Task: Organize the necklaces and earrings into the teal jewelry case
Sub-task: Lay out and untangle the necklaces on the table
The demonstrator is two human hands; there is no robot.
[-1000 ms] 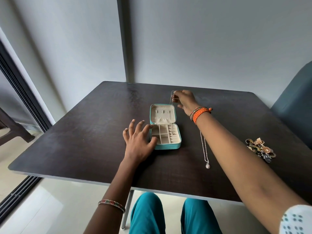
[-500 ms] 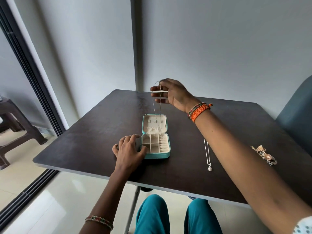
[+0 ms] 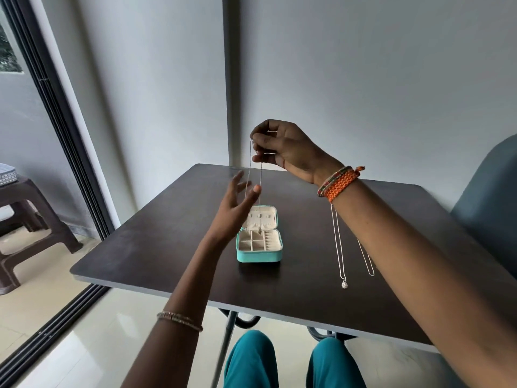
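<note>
At centre frame I see the right hand (image 3: 282,148) pinching a thin chain (image 3: 249,169), dangling over the open teal case (image 3: 259,255) mid-table; the left hand (image 3: 237,208), fingers spread, reaches for it. Next, I judge, lowering it inside. Two necklaces (image 3: 340,247) lie right on the dark table (image 3: 156,242); grey walls.

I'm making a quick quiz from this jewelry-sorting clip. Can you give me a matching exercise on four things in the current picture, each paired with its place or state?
Things:
1. teal jewelry case
2. pendant necklace
3. thin chain
4. left hand

Places or states:
A. dangling from the raised right hand, over the case
B. lying flat on the table, to the right of the case
C. open, lid tipped back
D. raised with fingers spread, reaching toward the hanging strands

Pairs: 1-C, 2-B, 3-A, 4-D
</note>
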